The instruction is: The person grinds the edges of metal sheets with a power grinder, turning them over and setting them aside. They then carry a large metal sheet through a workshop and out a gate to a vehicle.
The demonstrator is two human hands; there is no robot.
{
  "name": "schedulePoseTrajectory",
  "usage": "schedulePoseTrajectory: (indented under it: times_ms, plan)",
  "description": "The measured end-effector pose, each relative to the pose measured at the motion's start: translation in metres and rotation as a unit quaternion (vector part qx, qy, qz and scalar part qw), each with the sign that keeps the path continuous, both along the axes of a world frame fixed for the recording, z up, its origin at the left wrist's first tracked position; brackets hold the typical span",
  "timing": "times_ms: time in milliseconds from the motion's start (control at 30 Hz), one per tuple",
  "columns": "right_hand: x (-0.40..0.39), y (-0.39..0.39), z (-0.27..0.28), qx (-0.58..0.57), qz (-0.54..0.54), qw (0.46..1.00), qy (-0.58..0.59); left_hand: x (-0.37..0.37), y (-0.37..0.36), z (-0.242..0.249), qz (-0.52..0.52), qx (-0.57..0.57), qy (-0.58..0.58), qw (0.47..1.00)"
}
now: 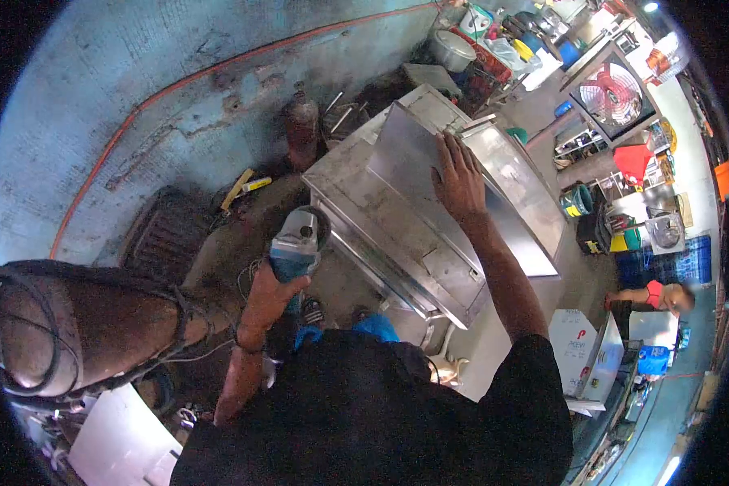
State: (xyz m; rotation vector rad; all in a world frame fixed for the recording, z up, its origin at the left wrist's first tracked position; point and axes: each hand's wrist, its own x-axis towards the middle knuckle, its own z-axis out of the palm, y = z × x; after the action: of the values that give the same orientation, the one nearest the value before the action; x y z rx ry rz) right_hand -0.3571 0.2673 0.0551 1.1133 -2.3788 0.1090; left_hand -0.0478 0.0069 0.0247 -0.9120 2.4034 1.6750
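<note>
My left hand point(266, 301) is wrapped round the blue-green body of an angle grinder point(293, 245), held up beside the near left side of a metal cabinet point(350, 180) lying in front of me. The grinder's disc edge faces the cabinet, a short way off it. Flat on a shiny sheet-metal panel point(409, 150), my right hand point(462, 176) rests with fingers stretched out. The panel lies slantwise across the cabinet top. A cord hangs near my left wrist.
A gas cylinder point(301, 134) stands by the blue wall. To the left is a large brown rounded object point(89, 328) wound with cables. At right are a fan point(611, 93), a white panelled box point(575, 348) and another person point(660, 296). Tubs and buckets line the back.
</note>
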Motion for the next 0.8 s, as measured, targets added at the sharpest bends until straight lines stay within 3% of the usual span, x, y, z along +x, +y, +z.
schedulePoseTrajectory:
  times_ms: [167,267,367,433,533,667,800]
  plan:
    - [0.002,-0.001,0.002,-0.009,0.009,1.000,0.006,-0.016,-0.012,-0.022,-0.042,-0.011,0.018,0.999]
    - [0.005,-0.020,0.015,-0.052,-0.006,0.998,-0.031,-0.026,-0.002,-0.003,-0.011,-0.071,-0.028,0.997]
    - [0.004,-0.050,0.017,-0.094,-0.011,0.995,0.041,-0.040,0.001,-0.004,-0.012,-0.068,-0.032,0.997]
    - [0.025,-0.069,0.013,-0.249,-0.001,0.968,-0.042,-0.049,0.002,-0.018,-0.004,-0.071,-0.018,0.997]
    - [0.033,-0.073,-0.018,-0.306,0.122,0.934,-0.141,-0.058,0.014,-0.002,0.035,-0.081,-0.035,0.996]
    - [0.026,-0.066,0.000,-0.319,0.264,0.899,-0.143,-0.068,0.029,0.012,0.089,-0.117,-0.084,0.985]
    - [0.028,-0.065,0.011,-0.249,0.209,0.931,-0.165,-0.077,0.030,0.010,0.116,-0.073,-0.071,0.988]
